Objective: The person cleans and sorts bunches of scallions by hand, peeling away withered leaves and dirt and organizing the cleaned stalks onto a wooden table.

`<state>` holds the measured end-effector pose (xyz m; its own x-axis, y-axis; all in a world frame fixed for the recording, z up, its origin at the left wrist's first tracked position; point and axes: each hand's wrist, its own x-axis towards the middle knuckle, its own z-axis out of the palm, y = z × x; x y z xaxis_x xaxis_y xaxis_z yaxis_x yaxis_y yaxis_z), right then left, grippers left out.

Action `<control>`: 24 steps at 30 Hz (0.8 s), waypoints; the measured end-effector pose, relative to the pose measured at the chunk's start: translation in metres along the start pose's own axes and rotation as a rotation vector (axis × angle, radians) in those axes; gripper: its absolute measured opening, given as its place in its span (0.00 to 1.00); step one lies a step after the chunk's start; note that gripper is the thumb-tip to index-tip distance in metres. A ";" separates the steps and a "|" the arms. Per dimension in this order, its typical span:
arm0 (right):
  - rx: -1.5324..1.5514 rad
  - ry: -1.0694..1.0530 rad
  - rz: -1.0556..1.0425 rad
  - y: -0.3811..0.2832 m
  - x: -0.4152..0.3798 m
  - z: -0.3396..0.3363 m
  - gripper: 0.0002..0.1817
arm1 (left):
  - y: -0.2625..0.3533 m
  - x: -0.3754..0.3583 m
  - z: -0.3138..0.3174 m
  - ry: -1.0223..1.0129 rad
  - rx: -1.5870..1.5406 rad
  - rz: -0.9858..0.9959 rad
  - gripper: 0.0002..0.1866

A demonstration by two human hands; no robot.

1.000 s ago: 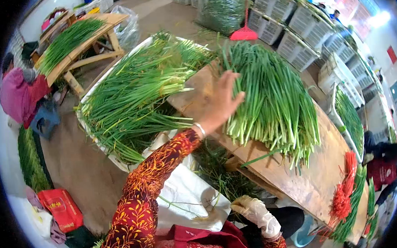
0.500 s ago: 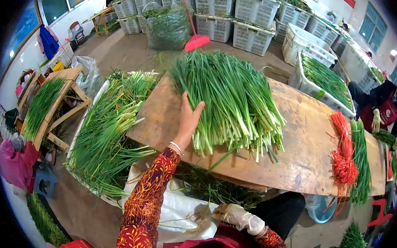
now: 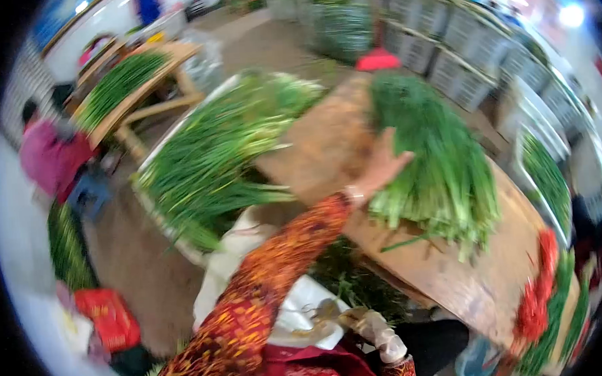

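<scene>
My left hand [image 3: 383,164] is bare, with its fingers apart, at the left side of a large pile of green leafy stalks [image 3: 439,160] on the wooden board [image 3: 326,139]. The pile's pale ends point toward me. My right hand [image 3: 359,321], in a pale glove, is low near my lap beside a white sheet [image 3: 300,310]; blur hides its fingers. Red ties [image 3: 535,298] lie at the board's right end next to a narrow green bundle [image 3: 553,321].
A white crate of loose stalks [image 3: 224,158] stands left of the board. Beyond it are another wooden table [image 3: 117,123] and a person in pink [image 3: 54,153]. Stacked crates [image 3: 458,77] line the back. A red bag [image 3: 108,319] is on the floor.
The view has swung left, so the board and pile appear farther right and tilted. My left hand stays beside the pile, its fingers now more spread. My right hand remains low.
</scene>
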<state>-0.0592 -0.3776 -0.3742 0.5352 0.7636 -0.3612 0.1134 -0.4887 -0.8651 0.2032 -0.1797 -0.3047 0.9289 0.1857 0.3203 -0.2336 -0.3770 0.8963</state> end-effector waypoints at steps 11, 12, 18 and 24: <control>-0.246 0.026 0.062 0.019 0.012 0.006 0.13 | 0.045 -0.103 -0.126 0.009 0.258 0.184 0.32; -0.235 0.044 0.067 0.010 0.009 0.006 0.13 | 0.044 -0.124 -0.149 0.022 0.379 0.255 0.33; -0.029 0.098 0.088 -0.052 0.022 -0.007 0.13 | -0.004 -0.205 -0.285 -0.055 0.815 0.051 0.40; 0.134 0.237 -0.070 -0.115 0.053 -0.006 0.12 | -0.016 -0.199 -0.323 -0.225 0.785 0.008 0.39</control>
<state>-0.0382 -0.2834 -0.2919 0.7123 0.6661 -0.2212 0.0541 -0.3663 -0.9289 -0.0702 0.0822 -0.2839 0.9831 0.0248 0.1814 -0.0489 -0.9192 0.3908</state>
